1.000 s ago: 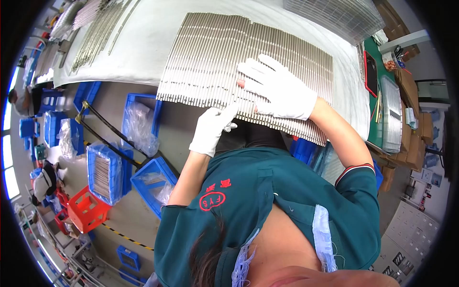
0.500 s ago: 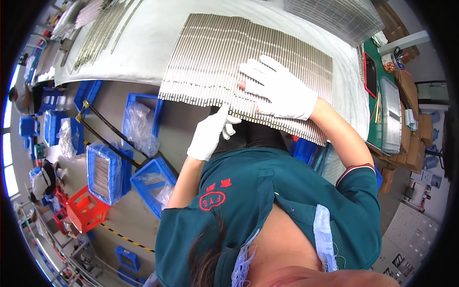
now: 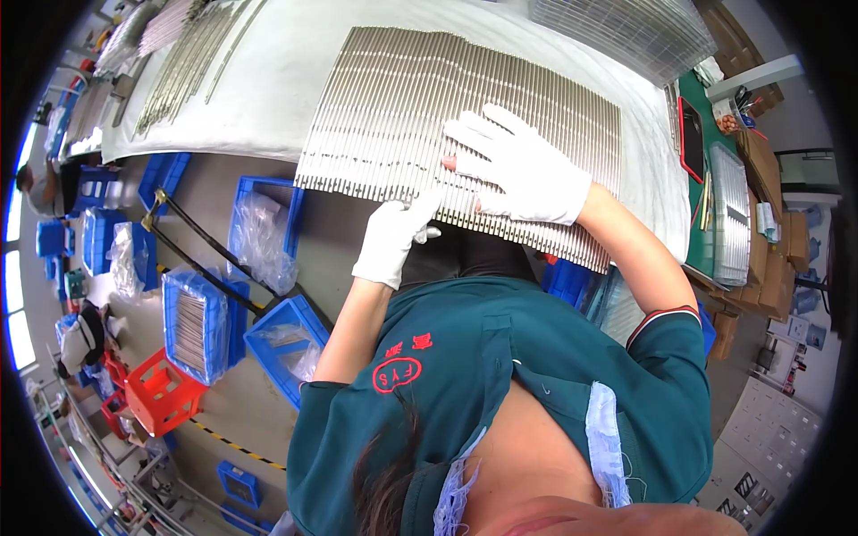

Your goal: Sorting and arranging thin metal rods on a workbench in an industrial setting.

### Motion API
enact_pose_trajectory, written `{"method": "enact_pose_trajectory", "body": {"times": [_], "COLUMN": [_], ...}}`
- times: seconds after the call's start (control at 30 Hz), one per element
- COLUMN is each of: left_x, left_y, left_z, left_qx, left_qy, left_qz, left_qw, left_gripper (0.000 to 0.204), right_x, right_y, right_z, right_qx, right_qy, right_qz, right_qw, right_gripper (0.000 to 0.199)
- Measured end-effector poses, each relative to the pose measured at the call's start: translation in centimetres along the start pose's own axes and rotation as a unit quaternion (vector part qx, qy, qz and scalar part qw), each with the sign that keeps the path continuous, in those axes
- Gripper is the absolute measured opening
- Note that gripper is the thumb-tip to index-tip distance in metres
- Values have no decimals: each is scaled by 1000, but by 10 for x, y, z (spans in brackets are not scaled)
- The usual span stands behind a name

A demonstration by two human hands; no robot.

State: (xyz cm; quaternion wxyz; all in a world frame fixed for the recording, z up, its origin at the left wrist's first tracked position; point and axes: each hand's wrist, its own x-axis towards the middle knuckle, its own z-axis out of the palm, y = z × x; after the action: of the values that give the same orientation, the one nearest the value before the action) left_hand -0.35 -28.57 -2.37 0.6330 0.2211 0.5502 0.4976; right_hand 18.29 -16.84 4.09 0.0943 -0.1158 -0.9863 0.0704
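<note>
**Gloved hands on a sheet of metal rods**

Rods (image 3: 393, 107), thin and silvery, laid side by side in one wide flat sheet across the white-covered desk (image 3: 268, 80), near ends overhanging the desk's front edge. Right hand (image 3: 518, 170), in a white glove, pressed flat on top of the sheet, fingers spread apart and open, clamped on nothing. Left hand (image 3: 393, 237), also white-gloved, at the sheet's near edge, fingertips touching the rod ends from below and in front; fingers drawn loosely together, cannot tell whether pinching a single rod. Teal work shirt (image 3: 500, 384) filling the lower middle. More rods in loose bundles (image 3: 183, 54) at the far left of the desk. Blue plastic crates (image 3: 259, 232) on the floor beside the desk, some lined with clear bags, one holding rods. Red crate (image 3: 156, 389) lower left. Green mat (image 3: 706, 223) to the right.
</note>
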Motion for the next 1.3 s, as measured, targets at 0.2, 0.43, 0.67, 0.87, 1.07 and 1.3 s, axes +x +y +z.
{"method": "enact_pose_trajectory", "body": {"times": [0.2, 0.43, 0.67, 0.87, 1.07, 1.3], "left_x": [-6, -5, -7, -12, -11, -12], "left_y": [-2, 2, 4, 2, 0, -4], "left_z": [-1, 5, 0, -2, -4, -7], "left_qx": [-24, 32, 20, 6, 4, 19], "left_qy": [-2, 69, 35, 27, 19, 2], "left_qz": [11, 15, 14, 34, 33, 31], "left_qw": [1000, 997, 999, 999, 999, 999], "left_gripper": [29, 29, 28, 24, 22, 25], "right_x": [-1, 12, 10, 12, 11, 13], "right_y": [0, -5, -2, -4, -3, -4], "right_z": [0, -8, 6, 4, 6, 4], "right_qx": [-3, -4, -13, -4, 1, -24], "right_qy": [4, -34, -10, -17, -2, 20], "right_qz": [-2, 7, -7, -2, -5, -17], "right_qw": [1000, 999, 1000, 1000, 1000, 999], "right_gripper": [52, 57, 60, 60, 59, 52]}}
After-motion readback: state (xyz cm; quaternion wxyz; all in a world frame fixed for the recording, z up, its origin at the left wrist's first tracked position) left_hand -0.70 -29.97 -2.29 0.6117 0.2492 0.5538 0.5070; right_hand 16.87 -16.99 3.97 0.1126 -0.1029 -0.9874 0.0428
